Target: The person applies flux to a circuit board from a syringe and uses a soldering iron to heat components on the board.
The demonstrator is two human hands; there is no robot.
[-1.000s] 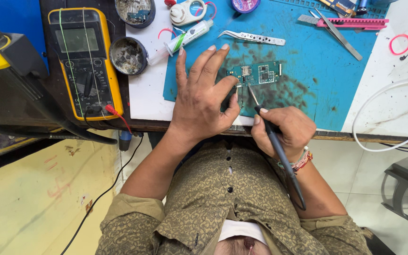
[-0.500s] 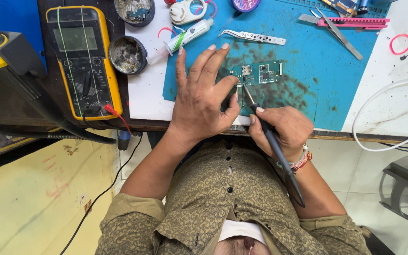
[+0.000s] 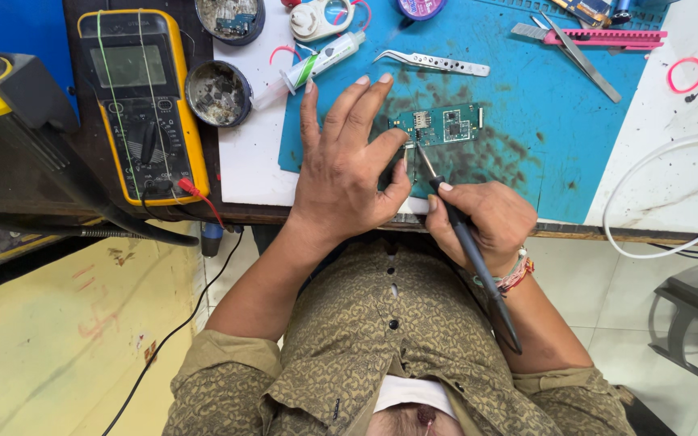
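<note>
Fingers [image 3: 349,121] of the left hand [image 3: 345,173] fan out flat across a blue work mat [image 3: 559,137], gripping nothing, the thumb pressed near the left end of a small green circuit board [image 3: 439,126] to pin it in place. The right hand [image 3: 482,222] is curled tight around the dark handle of a soldering iron [image 3: 466,242], held like a pen, its tip touching the board's lower left edge.

The board lies on the mat at about 12 o'clock from the right hand, just beside the left thumb.

To do this step well, the judgement is that the board must not slide: the flat left hand should keep steady pressure while the iron's tip rests only briefly on the joint, clear of the thumb, which sits very close.

At 9 o'clock from the board stands a yellow-cased meter [image 3: 140,105] with a grey screen and a red lead plugged in at its bottom. Between meter and mat sits a round tin [image 3: 217,93] of dark residue; a second round tin [image 3: 230,18] is at 11 o'clock. A white tube [image 3: 321,60] with a green band lies slanted at 11 o'clock, steel tweezers [image 3: 434,62] at 12 o'clock, and a pink ruler-like strip [image 3: 607,36] at 1 o'clock. A pink rubber band [image 3: 686,74] rests on the white tabletop at 2 o'clock. Any label print is too small to tell.
</note>
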